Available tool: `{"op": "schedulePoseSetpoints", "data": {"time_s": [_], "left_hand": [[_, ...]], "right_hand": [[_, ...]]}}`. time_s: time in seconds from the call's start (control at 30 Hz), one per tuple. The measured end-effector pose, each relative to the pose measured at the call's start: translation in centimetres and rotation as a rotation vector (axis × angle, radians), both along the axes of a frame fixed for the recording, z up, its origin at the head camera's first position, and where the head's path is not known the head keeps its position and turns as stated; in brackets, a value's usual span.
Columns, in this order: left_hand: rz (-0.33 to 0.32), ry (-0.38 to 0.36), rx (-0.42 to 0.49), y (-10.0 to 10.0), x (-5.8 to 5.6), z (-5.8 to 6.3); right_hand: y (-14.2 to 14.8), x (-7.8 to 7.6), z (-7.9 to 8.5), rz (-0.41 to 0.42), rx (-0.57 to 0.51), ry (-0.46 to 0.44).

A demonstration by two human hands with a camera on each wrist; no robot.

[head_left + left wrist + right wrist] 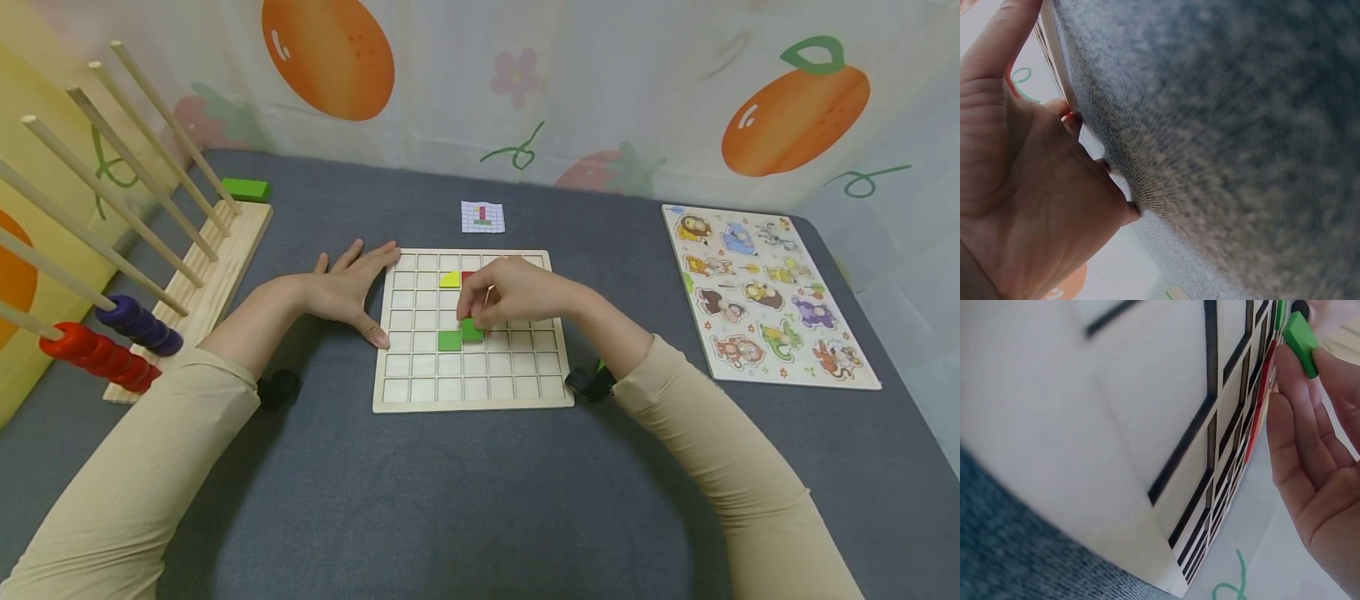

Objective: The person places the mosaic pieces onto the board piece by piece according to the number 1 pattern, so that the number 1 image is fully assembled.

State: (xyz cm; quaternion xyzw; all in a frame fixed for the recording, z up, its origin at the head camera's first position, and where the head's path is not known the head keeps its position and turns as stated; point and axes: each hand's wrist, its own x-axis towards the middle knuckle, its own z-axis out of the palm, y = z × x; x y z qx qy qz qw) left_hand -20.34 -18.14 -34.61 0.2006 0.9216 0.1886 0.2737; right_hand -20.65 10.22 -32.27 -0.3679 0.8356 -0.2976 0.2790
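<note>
A wooden grid board (472, 408) lies flat on the table. My left hand (341, 292), fingers spread, touches its left edge with thumb and fingertips. Over the middle of the board, my right hand (517, 292) pinches a green square tile (472, 332) between thumb and fingers; the right wrist view shows this green tile tilted. Another green tile (449, 341) sits in a cell just left of it. Higher up is a yellow tile (450, 279) with one rounded corner. Beside that, a red tile (467, 275) is partly hidden by my right hand; red pieces (1266, 372) also show in the right wrist view.
Behind the board lies a small paper card (482, 217) with a coloured grid pattern. A wooden peg rack (247, 242) with red and blue beads stands at left, a green block (246, 190) behind it. An animal puzzle board (772, 300) lies at right.
</note>
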Motion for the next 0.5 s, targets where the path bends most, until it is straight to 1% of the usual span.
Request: {"op": "schedulePoseSetpoints", "data": {"time_s": [0.13,0.33,0.5], "left_hand": [[0.0,0.003,0.0,0.01,0.0,0.0],[-0.001,0.003,0.007,0.06,-0.01,0.05],[-0.001,0.001,0.01,0.06,0.01,0.08]], "right_hand": [[-0.08,0.13,-0.05,0.013,0.019,0.017],[-0.13,0.24,-0.19,0.014,0.039,0.011],[-0.28,0.33,-0.24,0.008,0.063,-0.012]]}}
